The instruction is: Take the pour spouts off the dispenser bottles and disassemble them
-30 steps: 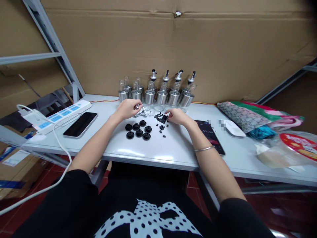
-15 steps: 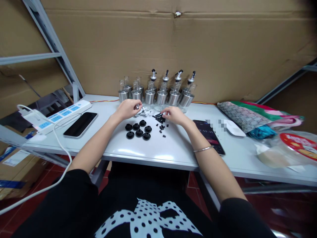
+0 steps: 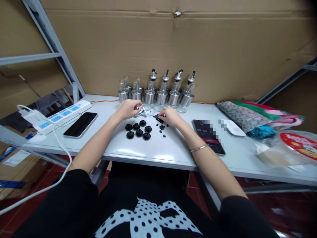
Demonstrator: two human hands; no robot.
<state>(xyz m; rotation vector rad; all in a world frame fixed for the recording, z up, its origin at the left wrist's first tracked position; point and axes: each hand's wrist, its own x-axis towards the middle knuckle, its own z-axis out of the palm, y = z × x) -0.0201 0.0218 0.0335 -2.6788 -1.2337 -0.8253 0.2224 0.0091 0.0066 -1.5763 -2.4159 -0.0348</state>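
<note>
1. At the far left of the white table [image 3: 173, 150] lies a long white power strip [image 3: 60, 114] with blue sockets; its smooth cable hangs over the front edge. Beside it lies a flat black phone [image 3: 80, 124] with a glossy dark screen.
2. My left hand [image 3: 127, 109] is curled closed around a small shiny metal spout [image 3: 137, 106]; only its silver tip shows between my thumb and fingers.
3. Just in front of this hand, seven round black rubber stoppers [image 3: 138, 129] sit in two rows on the table. They look matte, with a hole in the middle.
4. Behind my hands, at the cardboard wall [image 3: 173, 43], stands a group of glass bottles [image 3: 158, 92] with brushed steel sleeves. The four at the back right carry pourers with black tips; the ones at the left are open at the neck.
5. My right hand [image 3: 170, 116] rests on a heap of small black plastic pieces [image 3: 161, 127], short and tube-like. My fingertips pinch one thin black piece [image 3: 159, 116]; how tight I cannot tell.
6. To the right, another phone [image 3: 209, 137] with a lit screen lies near my wrist, which wears a thin metal bangle [image 3: 199, 148].
7. Farther right are a white oval mouse [image 3: 234, 128], folded patterned cloth [image 3: 257, 117] and a crinkled clear plastic bag [image 3: 287, 150].
</note>
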